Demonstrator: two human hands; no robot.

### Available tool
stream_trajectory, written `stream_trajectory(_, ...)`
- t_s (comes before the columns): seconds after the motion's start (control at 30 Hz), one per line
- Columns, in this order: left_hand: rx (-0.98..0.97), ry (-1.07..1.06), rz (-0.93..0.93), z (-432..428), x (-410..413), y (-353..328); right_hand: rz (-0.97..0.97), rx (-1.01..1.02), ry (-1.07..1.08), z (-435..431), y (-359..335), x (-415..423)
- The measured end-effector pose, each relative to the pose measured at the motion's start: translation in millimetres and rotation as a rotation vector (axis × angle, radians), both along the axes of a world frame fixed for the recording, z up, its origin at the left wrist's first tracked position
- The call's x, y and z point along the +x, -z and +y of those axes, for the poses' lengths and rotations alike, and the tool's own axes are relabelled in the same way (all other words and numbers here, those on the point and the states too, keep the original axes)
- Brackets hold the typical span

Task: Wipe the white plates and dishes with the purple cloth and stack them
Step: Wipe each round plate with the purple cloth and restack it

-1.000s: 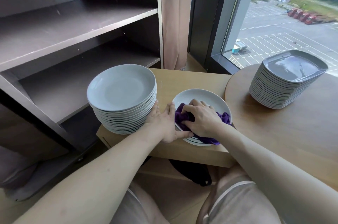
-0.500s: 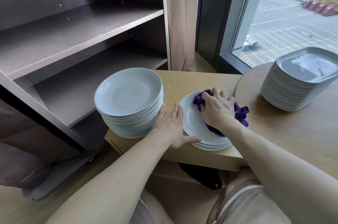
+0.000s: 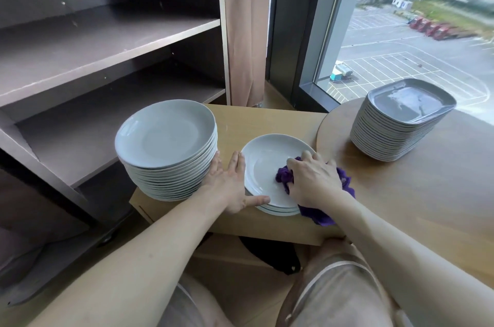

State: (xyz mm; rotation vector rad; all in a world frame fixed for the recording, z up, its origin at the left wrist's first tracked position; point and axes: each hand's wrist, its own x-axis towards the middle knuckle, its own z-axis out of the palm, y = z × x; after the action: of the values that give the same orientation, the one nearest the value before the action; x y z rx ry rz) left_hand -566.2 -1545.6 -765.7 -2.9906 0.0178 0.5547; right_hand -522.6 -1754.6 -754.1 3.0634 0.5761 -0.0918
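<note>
Three stacks on the table point(image 3: 267, 121). My right hand point(image 3: 312, 182) grips the bunched purple cloth point(image 3: 284, 175) on the top white plate point(image 3: 267, 163) of the low middle stack. My left hand point(image 3: 230, 187) lies flat, thumb at its rim. Dark shelf point(image 3: 107, 40) on the left, window point(image 3: 414, 32) behind.

The cloth point(image 3: 316, 215) is a deep, plain purple against the cool bluish white of the plate point(image 3: 264, 166). The tall round stack point(image 3: 165, 134) and the square dishes point(image 3: 409, 102) share that pale tint, the square ones greyer on top. The table point(image 3: 267, 118) is light honey wood, the shelving point(image 3: 107, 40) dark grey-brown with pale edges, the curtain point(image 3: 243, 32) dusty pink.
</note>
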Motion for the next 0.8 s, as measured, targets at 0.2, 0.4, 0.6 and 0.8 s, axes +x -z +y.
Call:
stream_trajectory(0.2,-0.005,-0.008,0.01,-1.4,1.8,-1.3,0.177,0.143,-0.076,21.1,-3.5,-10.7)
stream_trajectory(0.4,0.04,0.018,0.007,-3.2,2.9,-4.3,0.236,0.349,-0.11,34.1,6.0,-1.6)
stream_trajectory(0.6,0.041,0.026,-0.007,-4.5,2.7,-4.3,0.037,0.409,-0.089,49.3,22.4,8.3)
stream_trajectory(0.8,0.061,0.04,-0.004,-5.7,1.4,-2.5,-0.158,0.265,-0.041,58.2,33.9,26.1)
